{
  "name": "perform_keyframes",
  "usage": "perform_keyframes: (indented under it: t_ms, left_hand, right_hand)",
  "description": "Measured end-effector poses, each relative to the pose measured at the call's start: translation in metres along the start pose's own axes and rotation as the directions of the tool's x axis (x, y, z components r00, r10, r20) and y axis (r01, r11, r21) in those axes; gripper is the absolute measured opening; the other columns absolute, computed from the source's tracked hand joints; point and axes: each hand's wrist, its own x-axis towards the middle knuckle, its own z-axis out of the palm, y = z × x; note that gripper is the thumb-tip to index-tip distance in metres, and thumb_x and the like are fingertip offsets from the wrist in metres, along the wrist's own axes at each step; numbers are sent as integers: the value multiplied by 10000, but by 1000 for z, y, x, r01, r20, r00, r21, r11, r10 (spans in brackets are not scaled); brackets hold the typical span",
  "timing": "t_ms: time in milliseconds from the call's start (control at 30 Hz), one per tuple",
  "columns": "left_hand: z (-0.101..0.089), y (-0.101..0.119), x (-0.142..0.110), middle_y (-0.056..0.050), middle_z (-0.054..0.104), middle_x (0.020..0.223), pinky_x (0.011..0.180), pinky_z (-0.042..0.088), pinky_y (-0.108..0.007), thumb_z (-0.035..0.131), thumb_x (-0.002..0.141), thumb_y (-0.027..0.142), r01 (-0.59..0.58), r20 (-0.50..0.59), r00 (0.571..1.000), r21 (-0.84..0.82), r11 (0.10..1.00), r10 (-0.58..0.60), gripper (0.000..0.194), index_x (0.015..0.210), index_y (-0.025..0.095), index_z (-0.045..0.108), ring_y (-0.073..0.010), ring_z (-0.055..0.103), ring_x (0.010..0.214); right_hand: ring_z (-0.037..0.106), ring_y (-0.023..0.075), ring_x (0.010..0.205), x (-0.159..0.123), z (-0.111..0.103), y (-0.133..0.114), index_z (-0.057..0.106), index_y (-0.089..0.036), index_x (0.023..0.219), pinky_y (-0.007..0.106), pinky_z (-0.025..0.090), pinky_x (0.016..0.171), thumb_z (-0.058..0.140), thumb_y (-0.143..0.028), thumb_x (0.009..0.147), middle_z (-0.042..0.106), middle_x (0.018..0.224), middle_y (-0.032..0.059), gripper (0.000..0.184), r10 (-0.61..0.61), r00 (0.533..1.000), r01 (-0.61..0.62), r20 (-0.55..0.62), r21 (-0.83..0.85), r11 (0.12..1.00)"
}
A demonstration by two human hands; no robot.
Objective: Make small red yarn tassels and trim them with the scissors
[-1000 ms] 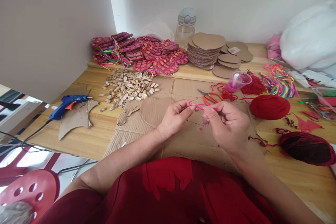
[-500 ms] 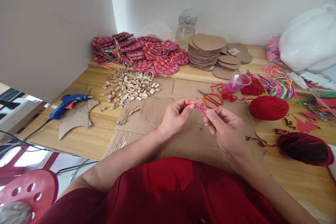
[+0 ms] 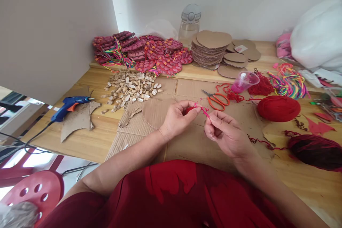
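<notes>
My left hand (image 3: 178, 118) is closed around a small red piece and pinches one end of a pink thread (image 3: 202, 109). My right hand (image 3: 226, 135) pinches the other end of that thread between thumb and forefinger, just right of the left hand. Both hands hover over a sheet of brown cardboard (image 3: 187, 139) on the wooden table (image 3: 88, 139). Orange-handled scissors (image 3: 216, 100) lie just beyond the hands.
A blue glue gun (image 3: 68, 104) lies at the left on a cardboard scrap. Nut shells (image 3: 130, 89), red decorated hearts (image 3: 157, 54), stacked cardboard hearts (image 3: 211, 48), a jar (image 3: 189, 23), a pink cup (image 3: 243, 82), red yarn balls (image 3: 278, 108), coloured threads (image 3: 290, 81) surround the work area. A red stool (image 3: 34, 194) stands lower left.
My right hand has slid down and slightly left, drawing the pink thread tighter. My left hand has stayed almost in place, closing a little more around the red piece.
</notes>
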Motion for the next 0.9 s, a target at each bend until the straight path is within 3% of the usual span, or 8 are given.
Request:
perform_keyframes:
  t_ms: [133, 400, 667, 900]
  left_hand:
    - [2, 0, 0, -7, 626, 683, 520, 341, -203, 677, 800, 327, -18, 23, 1000, 88, 996, 16, 202, 842, 130, 684, -66, 453, 554]
    - [2, 2, -2, 27, 561, 585, 508, 341, -197, 669, 819, 379, 24, 102, 995, -12, 1000, -22, 256, 872, 129, 668, -60, 456, 521]
    - [-4, -2, 5, -1, 641, 660, 482, 362, -178, 703, 805, 452, 117, 151, 984, -155, 981, -94, 353, 935, 125, 676, -45, 473, 503]
    - [-6, 0, 3, -8, 662, 693, 519, 393, -193, 699, 814, 440, 88, 187, 981, -146, 985, -60, 343, 963, 133, 676, -51, 485, 521]
  right_hand:
    - [348, 95, 479, 0, 0, -4, 515, -213, 687, 249, 266, 481, 660, -391, 816, 433, 534, -46, 263, 24, 999, -27, 41, 77, 997]
    - [311, 101, 484, 3, -2, -7, 511, -219, 669, 265, 265, 487, 655, -366, 790, 384, 543, -45, 238, 15, 1000, -13, -14, 163, 987]
    - [414, 83, 510, 3, -11, -3, 612, -189, 709, 229, 294, 487, 710, -325, 826, 490, 565, -30, 204, -36, 999, 43, -38, 177, 983]
    - [434, 82, 503, 4, -12, -5, 661, -187, 708, 220, 306, 472, 765, -317, 780, 510, 552, -30, 181, -43, 995, 63, -88, 231, 971]
